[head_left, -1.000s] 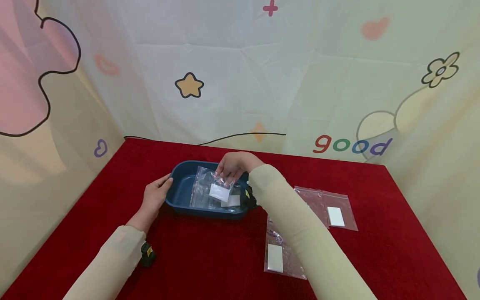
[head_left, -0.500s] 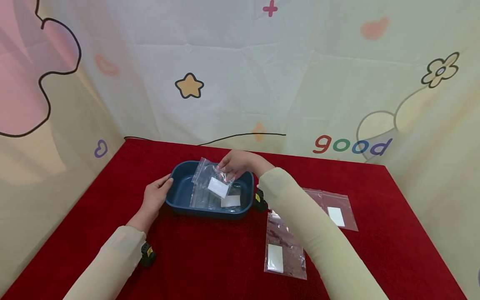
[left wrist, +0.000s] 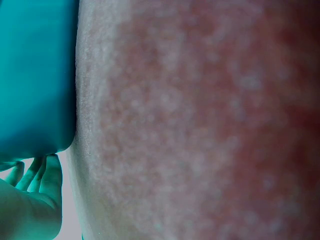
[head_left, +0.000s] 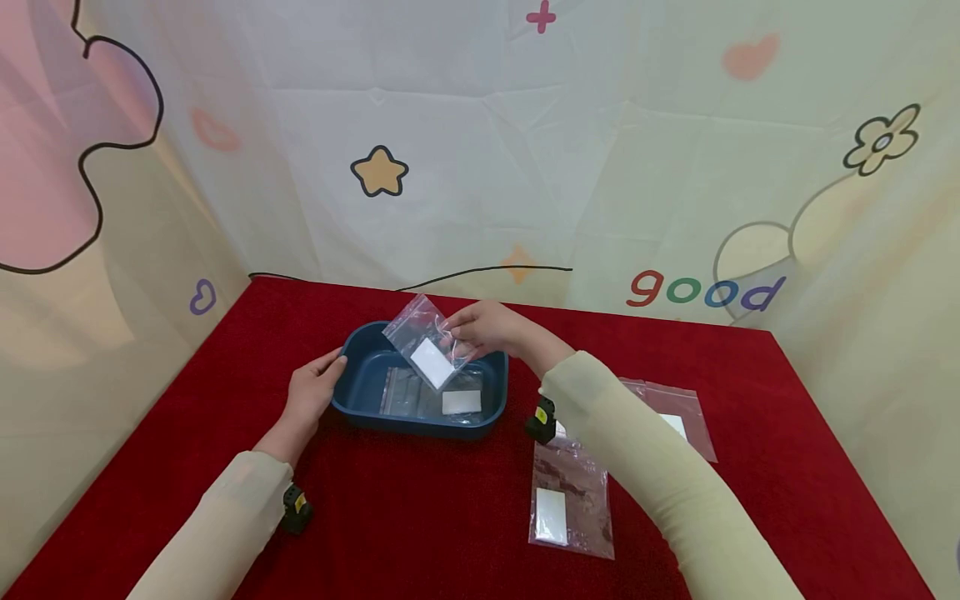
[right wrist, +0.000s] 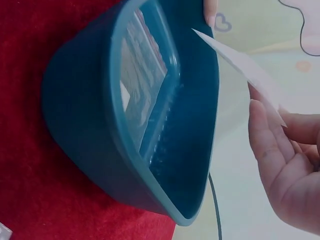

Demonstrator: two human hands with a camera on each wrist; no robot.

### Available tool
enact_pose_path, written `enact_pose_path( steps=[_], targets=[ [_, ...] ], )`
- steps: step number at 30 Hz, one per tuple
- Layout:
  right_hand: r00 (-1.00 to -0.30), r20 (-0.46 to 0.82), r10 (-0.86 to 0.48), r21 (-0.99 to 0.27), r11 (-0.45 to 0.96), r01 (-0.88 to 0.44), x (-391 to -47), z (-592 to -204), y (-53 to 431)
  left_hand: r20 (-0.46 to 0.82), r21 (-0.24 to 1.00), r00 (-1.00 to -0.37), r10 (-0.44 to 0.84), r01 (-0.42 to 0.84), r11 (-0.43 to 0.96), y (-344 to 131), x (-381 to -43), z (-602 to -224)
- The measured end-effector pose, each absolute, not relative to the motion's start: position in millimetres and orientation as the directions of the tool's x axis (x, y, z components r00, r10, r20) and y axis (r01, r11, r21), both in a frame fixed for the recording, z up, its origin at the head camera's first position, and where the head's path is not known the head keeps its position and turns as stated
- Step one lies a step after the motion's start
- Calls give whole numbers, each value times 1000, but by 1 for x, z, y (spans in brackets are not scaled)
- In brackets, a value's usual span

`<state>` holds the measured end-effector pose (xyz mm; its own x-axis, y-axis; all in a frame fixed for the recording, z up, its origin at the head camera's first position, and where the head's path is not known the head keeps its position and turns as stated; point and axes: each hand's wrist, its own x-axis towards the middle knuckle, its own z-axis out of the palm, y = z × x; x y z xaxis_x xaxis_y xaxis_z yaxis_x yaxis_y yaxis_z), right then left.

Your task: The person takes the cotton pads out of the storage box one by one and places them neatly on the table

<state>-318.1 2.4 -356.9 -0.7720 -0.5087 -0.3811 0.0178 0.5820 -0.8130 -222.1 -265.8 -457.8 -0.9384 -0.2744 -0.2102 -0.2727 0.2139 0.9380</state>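
Observation:
My left hand [head_left: 313,390] grips the left end of a blue plastic tub [head_left: 420,425], thumb at the rim. In the left wrist view the fingers [left wrist: 50,180] reach against the tub's side [left wrist: 35,75]. Between thumb and fingers, my right hand [head_left: 491,327] pinches a clear zip-lock bag [head_left: 415,327] with a white card in it. This bag is tilted above the tub's back rim. Inside the tub lies zip-lock bagging [head_left: 405,390] with another white card [head_left: 461,402]. The right wrist view shows the held card [right wrist: 245,67] nearly edge-on, above the tub.
More zip-lock bags with white cards lie on the red cloth to the right: one nearer bag [head_left: 585,508] and another farther back [head_left: 699,425], partly behind my right forearm. A printed curtain [head_left: 465,208] hangs behind the table's back edge.
My right hand has lifted the zip-lock bag up from inside the tub, turning it and drawing slightly right. The left hand and tub stay in place.

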Motion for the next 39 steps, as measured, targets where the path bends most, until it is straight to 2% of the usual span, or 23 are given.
enact_pose_path(
  steps=[4,15,22,39],
  targets=[
    [-784,-364,-503,-844,534,49,-309,-354,8,-208,939,-938,-278,-271,211,-266,-222,-458],
    [-808,-304,-505,-877,480,29,-287,-358,29,-210,936,-938,-275,-274,219,-266,-224,-460],
    [-800,-251,-545,-916,400,15,-273,-364,49,-221,936,-936,-273,-282,210,-267,-222,-459],
    [-847,-197,-494,-977,172,127,-239,-383,112,-221,939,-933,-284,-283,196,-265,-224,-459]
  ],
)
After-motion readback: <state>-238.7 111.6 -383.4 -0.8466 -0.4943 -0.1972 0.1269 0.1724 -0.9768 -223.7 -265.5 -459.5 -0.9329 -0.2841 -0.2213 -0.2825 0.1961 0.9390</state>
